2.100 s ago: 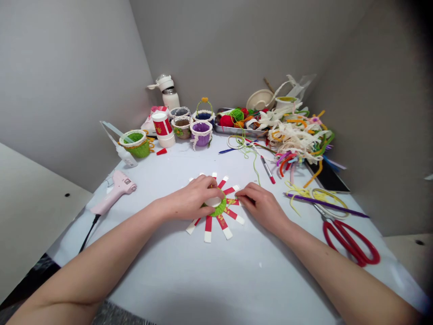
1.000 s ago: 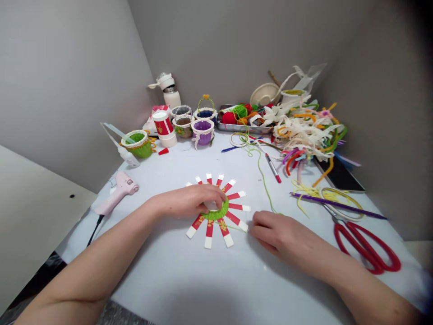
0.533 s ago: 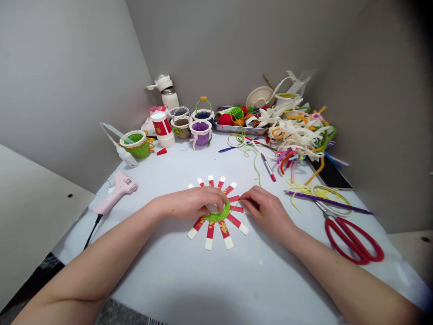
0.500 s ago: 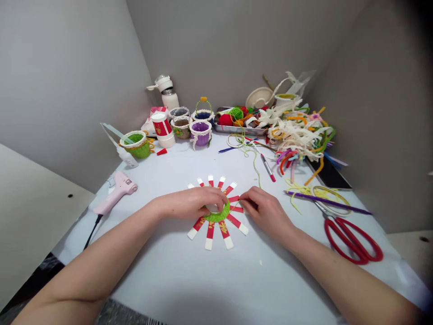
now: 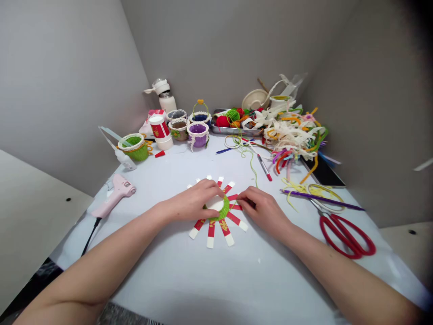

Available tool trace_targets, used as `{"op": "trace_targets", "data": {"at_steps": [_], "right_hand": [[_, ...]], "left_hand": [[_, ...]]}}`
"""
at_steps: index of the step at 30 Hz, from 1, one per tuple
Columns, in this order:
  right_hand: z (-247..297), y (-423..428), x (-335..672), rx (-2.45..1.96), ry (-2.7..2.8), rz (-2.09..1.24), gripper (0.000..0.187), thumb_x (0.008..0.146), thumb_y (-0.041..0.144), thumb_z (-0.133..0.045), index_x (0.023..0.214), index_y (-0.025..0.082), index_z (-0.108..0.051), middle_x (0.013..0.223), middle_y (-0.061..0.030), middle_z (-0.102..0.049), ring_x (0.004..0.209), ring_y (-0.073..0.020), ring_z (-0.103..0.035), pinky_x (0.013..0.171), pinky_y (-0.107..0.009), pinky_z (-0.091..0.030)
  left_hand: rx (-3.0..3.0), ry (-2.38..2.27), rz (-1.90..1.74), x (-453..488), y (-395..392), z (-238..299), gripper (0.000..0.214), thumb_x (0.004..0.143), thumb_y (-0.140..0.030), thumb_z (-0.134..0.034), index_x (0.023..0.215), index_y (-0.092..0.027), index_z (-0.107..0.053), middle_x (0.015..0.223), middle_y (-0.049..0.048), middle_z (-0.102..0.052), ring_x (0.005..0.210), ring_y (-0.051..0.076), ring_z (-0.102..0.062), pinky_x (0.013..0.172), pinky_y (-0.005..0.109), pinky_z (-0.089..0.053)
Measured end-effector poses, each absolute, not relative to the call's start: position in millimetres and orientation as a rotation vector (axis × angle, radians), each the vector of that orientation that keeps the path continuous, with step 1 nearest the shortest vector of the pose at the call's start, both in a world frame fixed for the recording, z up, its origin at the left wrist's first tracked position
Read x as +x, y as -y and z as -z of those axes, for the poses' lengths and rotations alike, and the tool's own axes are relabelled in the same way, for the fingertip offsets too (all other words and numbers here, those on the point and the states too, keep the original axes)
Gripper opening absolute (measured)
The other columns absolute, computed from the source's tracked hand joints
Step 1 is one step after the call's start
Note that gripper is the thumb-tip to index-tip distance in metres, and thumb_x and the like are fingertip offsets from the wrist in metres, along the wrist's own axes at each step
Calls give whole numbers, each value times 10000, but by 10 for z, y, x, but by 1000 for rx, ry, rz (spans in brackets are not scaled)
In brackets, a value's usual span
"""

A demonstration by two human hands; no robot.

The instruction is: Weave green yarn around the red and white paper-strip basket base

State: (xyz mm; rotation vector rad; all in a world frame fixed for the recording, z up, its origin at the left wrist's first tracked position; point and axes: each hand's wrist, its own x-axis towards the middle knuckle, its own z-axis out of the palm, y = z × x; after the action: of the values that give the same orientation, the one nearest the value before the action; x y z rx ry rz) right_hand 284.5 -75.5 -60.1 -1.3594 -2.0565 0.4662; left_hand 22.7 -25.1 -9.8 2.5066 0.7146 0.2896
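Head view: we are holding a green woven ring [image 5: 221, 214] down on red-and-white paper strips [image 5: 211, 235] on the white table [image 5: 257, 284].

Our left hand [image 5: 192, 203] is cupping the ring, fingers curved over it; our right hand [image 5: 262, 211] is pinching a strip narrowly beside it. A strip slipping could be loosening the ring; the strips beneath our hands are hidden.

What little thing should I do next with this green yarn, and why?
I'd guess: tuck the green yarn over the next red paper strip. Your right hand is right at that strip, the green woven band sits just beside it, and your left hand is pressing down on the middle, which should keep things steady.
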Motion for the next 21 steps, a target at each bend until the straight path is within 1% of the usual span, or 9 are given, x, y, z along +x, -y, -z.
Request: {"op": "trace_targets", "data": {"at_steps": [1,3,6,8,10,14,21], "right_hand": [[601,752,2851,-1358,2052,-465,133,974,159,-615,890,220,-698,874,-21,-690,817,-185,-665,727,-298,-474],[594,750,2868,-1339,2047,-468,132,978,160,-613,902,217,-705,884,-23,-688,820,-180,-664,738,-297,-484],[569,755,2896,-1252,2047,-501,128,992,182,-615,928,215,-720,889,-29,-682,818,-175,-661,742,-295,-497],[548,766,2915,-1191,2054,-523,126,998,192,-615,939,214,-725,889,-34,-682,814,-174,-660,733,-290,-501],[520,784,2934,-1151,2072,-531,129,1002,185,-605,974,215,-728,900,-38,-686,815,-169,-661,727,-281,-503],[410,844,2982,-1061,2204,-563,190,1018,157,-543,1030,218,-723,927,-43,-685,819,-159,-655,729,-269,-502],[144,1012,3070,-946,2525,-743,287,1025,139,-480,944,232,-740,952,-54,-679,842,-170,-652,751,-281,-512]], "left_hand": [[2522,-718,-262,224,245,86,354,921,-253,-779,1243,-204,-639,1215,107,-638,1190,309,-592,1030,452,-498],[2544,-705,-221,217,232,57,352,945,-238,-753,1269,-211,-618,1234,106,-660,1188,310,-605,1033,466,-482],[2545,-642,-210,194,215,22,332,970,-131,-667,1280,-230,-598,1321,94,-667,1268,300,-601,1103,487,-434],[2537,-615,-192,173,209,16,350,963,-58,-607,1261,-242,-601,1360,81,-660,1326,292,-578,1141,492,-411],[2534,-607,-158,156,206,25,370,954,-22,-570,1244,-248,-606,1387,76,-650,1360,290,-559,1155,497,-406],[2513,-592,-127,141,195,52,380,970,-26,-530,1267,-252,-602,1421,78,-644,1386,286,-548,1174,514,-401],[2451,-563,-139,114,156,44,397,967,-37,-532,1284,-262,-614,1429,63,-654,1393,266,-560,1203,507,-390]]}}
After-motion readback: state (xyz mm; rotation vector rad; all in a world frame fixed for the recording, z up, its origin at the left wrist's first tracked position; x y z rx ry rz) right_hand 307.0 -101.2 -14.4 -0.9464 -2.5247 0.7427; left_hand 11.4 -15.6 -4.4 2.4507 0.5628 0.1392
